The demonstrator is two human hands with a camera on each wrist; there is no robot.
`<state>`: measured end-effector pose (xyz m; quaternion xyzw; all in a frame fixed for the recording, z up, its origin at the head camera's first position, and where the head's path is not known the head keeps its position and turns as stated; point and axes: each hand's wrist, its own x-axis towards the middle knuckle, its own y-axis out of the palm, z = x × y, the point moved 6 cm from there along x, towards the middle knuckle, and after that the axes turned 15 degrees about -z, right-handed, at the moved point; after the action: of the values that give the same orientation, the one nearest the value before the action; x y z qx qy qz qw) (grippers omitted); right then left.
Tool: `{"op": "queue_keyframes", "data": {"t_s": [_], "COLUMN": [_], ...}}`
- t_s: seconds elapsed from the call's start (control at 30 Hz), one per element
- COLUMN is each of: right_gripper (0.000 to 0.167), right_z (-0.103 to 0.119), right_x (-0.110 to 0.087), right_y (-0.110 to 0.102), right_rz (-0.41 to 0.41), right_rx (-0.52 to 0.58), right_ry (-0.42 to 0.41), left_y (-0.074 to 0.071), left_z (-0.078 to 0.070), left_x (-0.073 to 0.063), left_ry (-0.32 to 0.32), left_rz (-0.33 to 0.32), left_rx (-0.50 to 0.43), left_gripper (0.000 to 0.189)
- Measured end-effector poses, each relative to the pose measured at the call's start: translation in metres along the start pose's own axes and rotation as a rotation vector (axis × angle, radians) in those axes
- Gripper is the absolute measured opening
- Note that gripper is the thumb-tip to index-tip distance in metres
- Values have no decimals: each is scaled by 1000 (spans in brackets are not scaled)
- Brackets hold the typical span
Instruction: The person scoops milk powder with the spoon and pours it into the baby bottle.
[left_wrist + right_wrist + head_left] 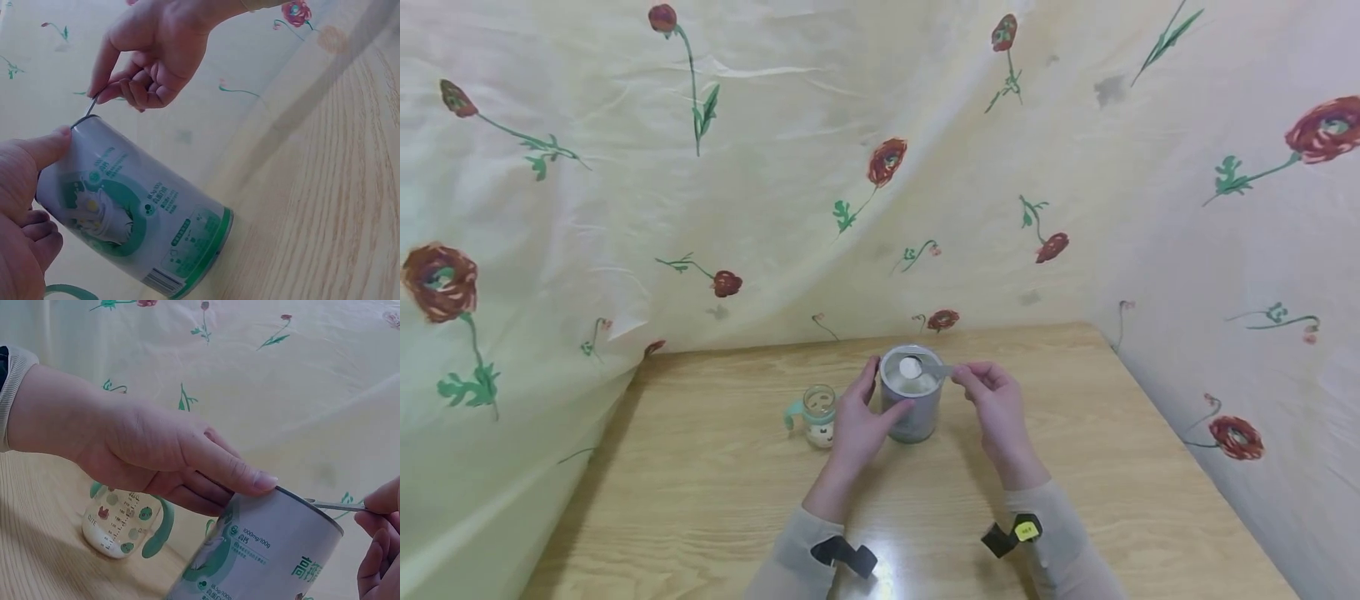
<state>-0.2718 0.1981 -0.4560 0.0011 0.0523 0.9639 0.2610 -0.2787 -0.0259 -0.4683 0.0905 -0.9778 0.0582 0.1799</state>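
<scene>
A white and green milk powder tin (917, 417) stands upright on the table, its top uncovered. My left hand (859, 425) grips its left side near the rim, thumb at the front and fingers round the back. With thumb and fingertips, my right hand (996, 408) pinches the handle of a metal spoon (340, 505) at the right of the rim. White powder (911, 367) shows at the spoon's end, over the opening. How deep the powder inside lies cannot be told. Left of the left hand is a clear measuring cup (125, 519) with a green handle.
The wooden table (700, 467) ends at the back against a flowered cloth (790, 208), which also hangs along both sides. A little white content shows at the bottom of the cup. Both wrists wear dark straps (844, 554).
</scene>
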Motion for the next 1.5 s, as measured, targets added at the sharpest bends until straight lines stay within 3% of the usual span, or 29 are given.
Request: {"op": "queue_keyframes", "data": {"t_s": [0.2, 0.4, 0.6, 0.77, 1.1, 1.5], "right_gripper": [4, 8, 12, 16, 20, 18], "right_z": [1, -1, -2, -1, 4, 8], "right_x": [-2, -5, -6, -8, -14, -26], "right_y": [1, 5, 9, 11, 13, 18], "right_rz": [8, 29, 15, 20, 14, 24], "right_rx": [62, 178, 228, 261, 287, 295], "right_ry": [48, 115, 149, 165, 182, 184], "left_y": [-4, -17, -44, -74, -120, -149], "left_z": [-2, -11, -15, -14, 1, 34], "left_x": [1, 2, 7, 13, 22, 27], "left_ry": [5, 16, -37, 8, 36, -27], "left_rz": [7, 6, -28, -75, -44, 52], "left_rx": [8, 11, -18, -34, 70, 137], "left_gripper": [92, 91, 93, 88, 82, 71]}}
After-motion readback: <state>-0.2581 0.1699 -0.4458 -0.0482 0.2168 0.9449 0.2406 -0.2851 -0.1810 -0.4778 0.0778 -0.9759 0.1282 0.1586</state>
